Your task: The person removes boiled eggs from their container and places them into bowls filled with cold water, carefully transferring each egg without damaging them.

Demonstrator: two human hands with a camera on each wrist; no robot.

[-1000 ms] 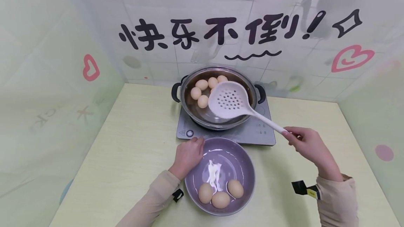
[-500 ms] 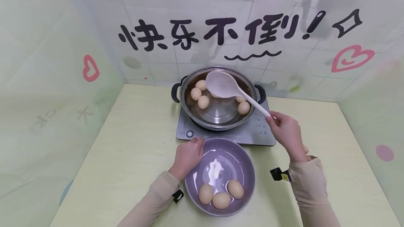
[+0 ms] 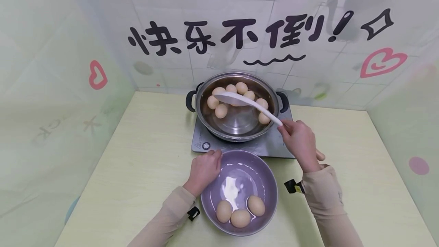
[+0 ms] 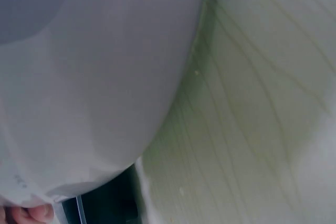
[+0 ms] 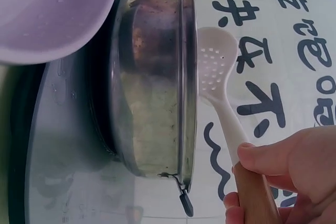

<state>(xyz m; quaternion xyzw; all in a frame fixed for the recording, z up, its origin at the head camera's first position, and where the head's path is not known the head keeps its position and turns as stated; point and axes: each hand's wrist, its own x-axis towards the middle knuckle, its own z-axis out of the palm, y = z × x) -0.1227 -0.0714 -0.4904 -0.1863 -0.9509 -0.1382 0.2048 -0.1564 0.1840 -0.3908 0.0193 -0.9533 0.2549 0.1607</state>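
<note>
My right hand (image 3: 299, 142) grips a white slotted spoon (image 3: 245, 100) by its wooden handle (image 5: 254, 195), thumb pressed along it. The spoon's head is tilted nearly edge-on over the steel pot (image 3: 236, 138), and its holes (image 5: 211, 69) show in the right wrist view. Several brown eggs (image 3: 221, 111) lie in water in the pot, some partly hidden by the spoon. My left hand (image 3: 204, 169) holds the left rim of a purple bowl (image 3: 272, 186). Three eggs (image 3: 240, 218) lie in that bowl. The left wrist view shows mostly the bowl's underside (image 4: 105, 77).
Under the pot is a grey induction cooker (image 3: 274, 146), directly behind the bowl. Black side handles (image 3: 190, 101) stick out from the pot. A pale wooden tabletop (image 3: 147, 136) surrounds everything, with a printed wall covering (image 3: 164, 75) close behind.
My right hand has moved left and forward with the slotted spoon. The spoon's head has turned from facing up to edge-on, uncovering eggs at the pot's right and back. My left hand stays put.
</note>
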